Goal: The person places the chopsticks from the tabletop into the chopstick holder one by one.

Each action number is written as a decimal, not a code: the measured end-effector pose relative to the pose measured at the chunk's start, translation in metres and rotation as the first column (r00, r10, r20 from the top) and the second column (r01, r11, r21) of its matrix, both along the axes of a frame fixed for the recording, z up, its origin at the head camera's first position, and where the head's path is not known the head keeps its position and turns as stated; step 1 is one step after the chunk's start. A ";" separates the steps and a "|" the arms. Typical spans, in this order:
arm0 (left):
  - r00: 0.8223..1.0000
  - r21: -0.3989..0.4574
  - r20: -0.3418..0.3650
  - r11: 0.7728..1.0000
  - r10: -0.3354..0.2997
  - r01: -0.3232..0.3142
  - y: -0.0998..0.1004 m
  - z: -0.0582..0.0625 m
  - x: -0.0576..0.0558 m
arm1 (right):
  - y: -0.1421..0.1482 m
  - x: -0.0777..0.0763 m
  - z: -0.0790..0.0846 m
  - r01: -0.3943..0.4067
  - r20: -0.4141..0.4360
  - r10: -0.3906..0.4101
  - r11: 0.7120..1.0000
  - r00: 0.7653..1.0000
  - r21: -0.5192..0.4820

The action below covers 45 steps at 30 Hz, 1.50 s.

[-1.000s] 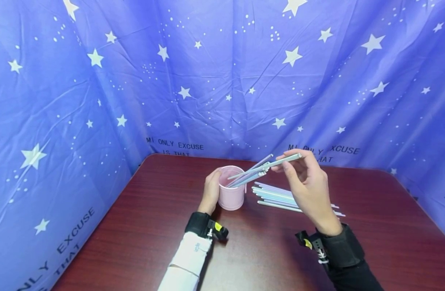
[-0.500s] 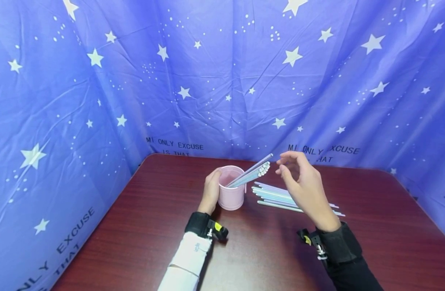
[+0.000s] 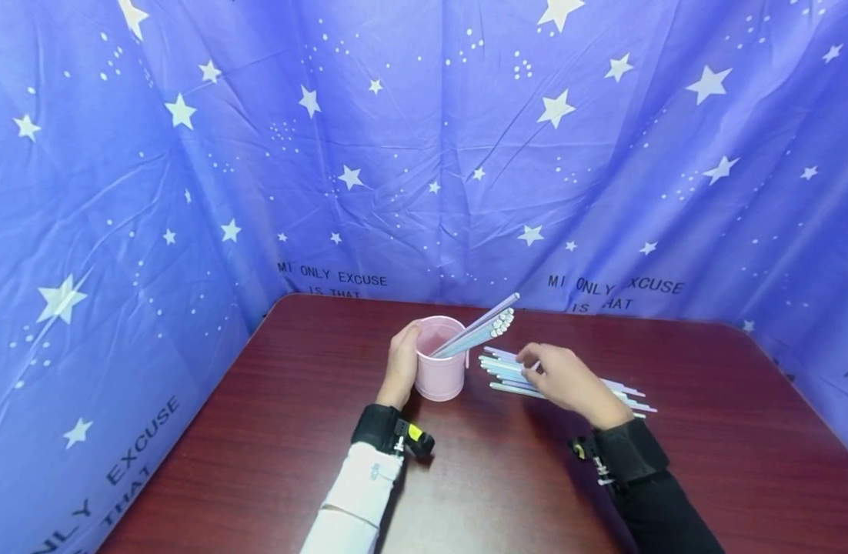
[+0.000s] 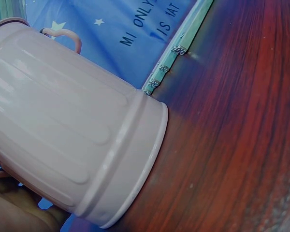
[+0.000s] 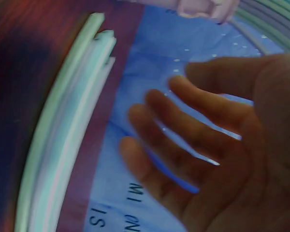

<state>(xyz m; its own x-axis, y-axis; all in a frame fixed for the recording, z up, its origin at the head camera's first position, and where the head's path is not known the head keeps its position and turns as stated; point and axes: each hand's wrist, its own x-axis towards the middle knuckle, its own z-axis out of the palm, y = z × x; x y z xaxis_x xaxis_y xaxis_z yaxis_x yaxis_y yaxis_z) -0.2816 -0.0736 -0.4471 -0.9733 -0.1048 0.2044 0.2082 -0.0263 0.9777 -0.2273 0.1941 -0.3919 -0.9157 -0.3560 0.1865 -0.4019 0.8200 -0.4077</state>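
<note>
A small pink bucket (image 3: 441,378) with side handles stands upright on the table. My left hand (image 3: 401,365) grips its left side, with most of the fingers hidden behind it. Several thin pastel straw-like sticks (image 3: 478,332) lean out over the bucket's right rim. To the right, a loose bundle of similar sticks (image 3: 510,377) lies flat on the wood. Over this bundle is my right hand (image 3: 565,377), fingers loosely bent and nothing between them. In the right wrist view a gap shows between the fingertips (image 5: 130,145) and the sticks (image 5: 67,135).
The dark red wooden table (image 3: 272,431) ends at a rounded back edge. A blue curtain (image 3: 424,154) with white stars hangs behind it and along the sides. Each wrist wears a black strap (image 3: 630,450) with a small camera mount.
My right hand let go of a pale green stick at the bucket, then moved down and slightly left over the bundle on the table. The left hand and bucket stayed put.
</note>
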 end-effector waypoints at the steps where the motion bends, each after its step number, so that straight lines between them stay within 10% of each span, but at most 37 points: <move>1: 1.000 0.004 -0.001 1.000 -0.002 0.002 0.000 0.000 0.000 | 0.001 -0.001 -0.003 -0.009 0.035 0.008 1.000 0.999 0.029; 7: 1.000 0.016 -0.007 1.000 -0.005 0.005 0.000 0.000 -0.001 | 0.002 -0.002 -0.014 -0.052 0.147 0.034 0.992 0.989 0.118; 25: 1.000 0.016 -0.009 1.000 -0.005 0.005 0.000 -0.002 -0.002 | -0.004 0.002 -0.031 0.011 0.023 -0.016 0.983 1.000 0.184; 34: 1.000 0.015 -0.008 1.000 -0.016 0.016 0.000 -0.001 -0.001 | -0.001 0.003 -0.006 0.115 0.026 -0.120 0.984 0.992 0.139; 45: 1.000 0.011 -0.006 1.000 -0.012 0.012 -0.001 -0.002 -0.002 | 0.003 0.015 0.036 0.167 -0.160 -0.187 0.977 0.969 -0.133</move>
<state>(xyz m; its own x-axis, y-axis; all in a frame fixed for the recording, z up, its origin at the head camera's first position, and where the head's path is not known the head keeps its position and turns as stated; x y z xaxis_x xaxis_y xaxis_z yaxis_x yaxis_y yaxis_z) -0.2832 -0.0744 -0.4487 -0.9734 -0.0951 0.2086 0.2131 -0.0395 0.9762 -0.2125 0.1968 -0.3562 -0.9129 -0.1571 0.3768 -0.3268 0.8346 -0.4435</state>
